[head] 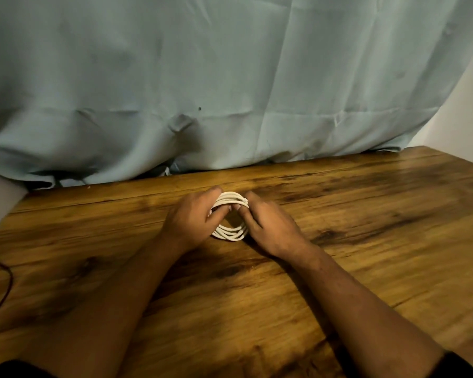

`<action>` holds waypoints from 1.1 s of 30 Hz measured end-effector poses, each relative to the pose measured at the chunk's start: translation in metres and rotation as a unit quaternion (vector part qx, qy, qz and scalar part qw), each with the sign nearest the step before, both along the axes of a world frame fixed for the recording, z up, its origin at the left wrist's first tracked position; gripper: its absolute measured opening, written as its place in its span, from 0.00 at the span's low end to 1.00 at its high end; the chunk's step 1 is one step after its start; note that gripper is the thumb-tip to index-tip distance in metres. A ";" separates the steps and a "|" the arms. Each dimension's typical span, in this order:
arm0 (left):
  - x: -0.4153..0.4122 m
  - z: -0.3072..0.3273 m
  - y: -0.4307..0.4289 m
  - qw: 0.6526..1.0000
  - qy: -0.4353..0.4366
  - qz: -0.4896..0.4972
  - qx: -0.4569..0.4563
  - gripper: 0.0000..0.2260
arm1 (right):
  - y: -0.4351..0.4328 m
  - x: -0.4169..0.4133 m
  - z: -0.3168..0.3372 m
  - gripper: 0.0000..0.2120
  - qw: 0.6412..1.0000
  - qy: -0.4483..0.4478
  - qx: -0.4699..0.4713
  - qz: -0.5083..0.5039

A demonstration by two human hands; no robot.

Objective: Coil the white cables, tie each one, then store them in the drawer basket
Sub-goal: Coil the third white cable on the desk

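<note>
Big pale blue cloth (230, 77) hangs across everything beyond the hands, dropping to the far edge of the wooden table (366, 214), which spreads out under both forearms. Down to the action: left hand (191, 216) and right hand (268, 227) meet in the middle, and between them sits one white cable (230, 234), wound into a ring of several loops, its near side resting on the wood. The left hand's fingers curl round the ring's left side; the right hand pinches the far right side, thumb and fingertips close together. So the coiling looks done on this one. The tie? There may be a small wrap under the right fingertips, but I cannot tell if it is fastened. Storing is all to come, and no drawer basket shows anywhere, nor any other white cable. Well off to the left of the left arm, a thin dark cord (9, 282) trails over the table edge, nowhere near the work, so nothing blocks the hands
</note>
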State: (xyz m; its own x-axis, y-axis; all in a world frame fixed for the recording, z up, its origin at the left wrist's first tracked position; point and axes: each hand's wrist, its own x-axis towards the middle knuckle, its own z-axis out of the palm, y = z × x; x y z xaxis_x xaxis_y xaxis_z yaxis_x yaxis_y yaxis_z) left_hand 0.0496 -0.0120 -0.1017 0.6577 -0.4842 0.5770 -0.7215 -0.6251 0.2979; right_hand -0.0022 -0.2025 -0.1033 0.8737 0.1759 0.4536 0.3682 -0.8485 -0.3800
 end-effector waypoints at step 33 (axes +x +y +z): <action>-0.007 0.011 -0.022 0.693 0.568 -0.116 -0.429 0.19 | 0.000 -0.003 0.006 0.15 1.000 0.006 0.008 -0.004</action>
